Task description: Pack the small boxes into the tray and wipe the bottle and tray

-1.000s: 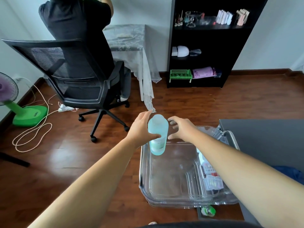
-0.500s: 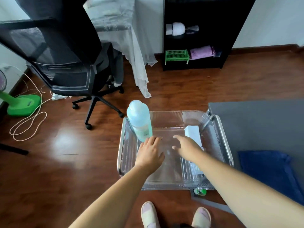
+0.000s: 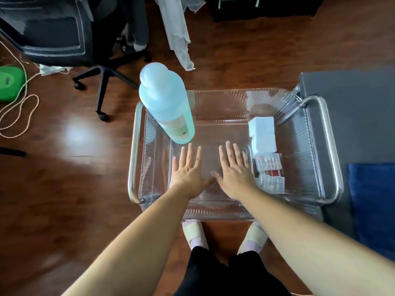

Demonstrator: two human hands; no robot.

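Note:
A clear ribbed plastic tray [image 3: 235, 99] with chrome handles sits in front of me. A tall pale-blue bottle [image 3: 165, 103] stands upright in its far left corner. Along the tray's right side lie two white small boxes [image 3: 262, 133] and, nearer me, clear small boxes [image 3: 270, 173] with red contents. My left hand [image 3: 188, 169] and my right hand [image 3: 234, 168] lie flat, palms down, fingers spread, side by side on the tray's bottom. Both hands hold nothing. The left hand's fingertips are just short of the bottle.
A dark blue cloth [image 3: 372, 201] lies on a grey surface [image 3: 352, 116] to the right of the tray. A black office chair [image 3: 70, 37] stands at the back left, with a green fan base [image 3: 10, 82] and cords on the wooden floor.
Both hands let go of the bottle, which now stands in the tray's far left corner, and came down flat onto the tray's bottom. My view has tilted downward.

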